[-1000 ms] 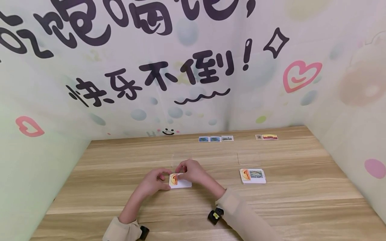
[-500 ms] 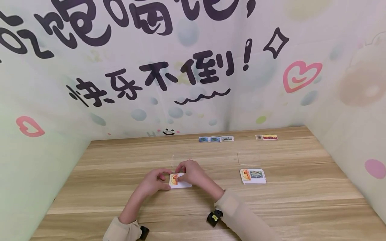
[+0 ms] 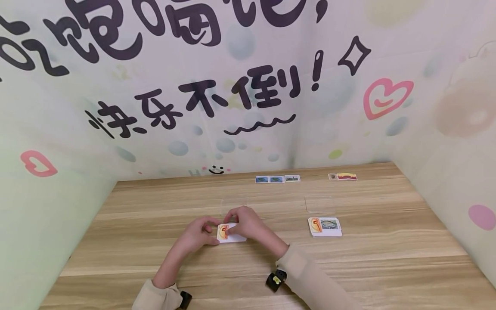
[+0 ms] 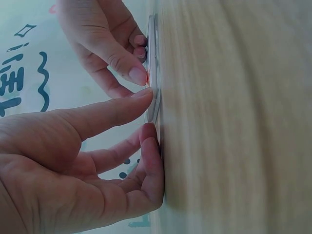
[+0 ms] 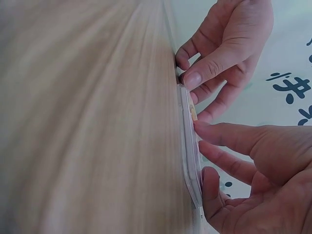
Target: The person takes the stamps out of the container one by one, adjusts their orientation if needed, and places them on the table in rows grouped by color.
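Observation:
A thin stack of white cards (image 3: 236, 237) lies flat on the table, an orange-and-yellow stamp (image 3: 222, 232) on the left part of its top face. My left hand (image 3: 196, 234) grips the stack's left end, thumb at the near corner and fingers at the far one. From the right, my right hand (image 3: 249, 222) reaches over it. Its thumb presses on the stamp, and its other fingers curl down at the far and right edges. In the left wrist view the stack (image 4: 152, 53) shows edge-on, with a clear layer along its underside.
To the right lies a second card stack (image 3: 325, 227) with an orange and a grey stamp on top. Clear plastic pieces (image 3: 319, 205) lie behind both stacks. Blue and grey stamps (image 3: 270, 179) and a yellow-red one (image 3: 347, 176) line the table's back, before the printed wall.
My right thumb has shifted slightly left on the card, onto the stamp. Otherwise both hands and the stack stay where they were.

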A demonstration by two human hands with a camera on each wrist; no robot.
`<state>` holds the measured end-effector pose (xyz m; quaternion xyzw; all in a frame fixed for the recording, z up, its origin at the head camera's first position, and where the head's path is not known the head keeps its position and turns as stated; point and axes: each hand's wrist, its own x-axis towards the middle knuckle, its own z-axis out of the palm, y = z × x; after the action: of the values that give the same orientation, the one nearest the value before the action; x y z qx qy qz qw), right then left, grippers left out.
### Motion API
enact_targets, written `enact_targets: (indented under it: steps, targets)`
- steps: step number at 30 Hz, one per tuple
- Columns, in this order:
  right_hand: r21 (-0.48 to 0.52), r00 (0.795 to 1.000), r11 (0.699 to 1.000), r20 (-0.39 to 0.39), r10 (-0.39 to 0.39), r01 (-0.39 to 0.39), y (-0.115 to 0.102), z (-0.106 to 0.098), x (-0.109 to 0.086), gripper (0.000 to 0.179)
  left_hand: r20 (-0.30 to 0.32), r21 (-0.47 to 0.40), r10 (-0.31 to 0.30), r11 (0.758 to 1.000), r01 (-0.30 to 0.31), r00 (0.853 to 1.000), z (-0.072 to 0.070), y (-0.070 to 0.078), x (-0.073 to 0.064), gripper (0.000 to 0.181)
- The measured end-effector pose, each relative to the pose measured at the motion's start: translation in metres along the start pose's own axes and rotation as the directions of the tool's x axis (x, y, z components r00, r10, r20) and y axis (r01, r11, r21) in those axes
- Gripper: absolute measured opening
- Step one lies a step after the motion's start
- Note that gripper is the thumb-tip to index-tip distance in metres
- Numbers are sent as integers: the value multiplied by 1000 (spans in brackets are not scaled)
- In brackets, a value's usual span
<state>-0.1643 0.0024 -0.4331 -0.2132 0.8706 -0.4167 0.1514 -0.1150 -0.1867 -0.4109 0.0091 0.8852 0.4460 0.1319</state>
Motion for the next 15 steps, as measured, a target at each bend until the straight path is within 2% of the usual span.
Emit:
enact_targets:
  steps: [7,15]
  targets:
    - [8,1000,1000,-2,-3,3,0,0,0,20,-11,-5,-34,999,34,999,0,1,0,37]
    - [6,1000,1000,1,1,-1,-1,-1,1,20,-7,-41,-31,999,30,1000,0,2,-1,38]
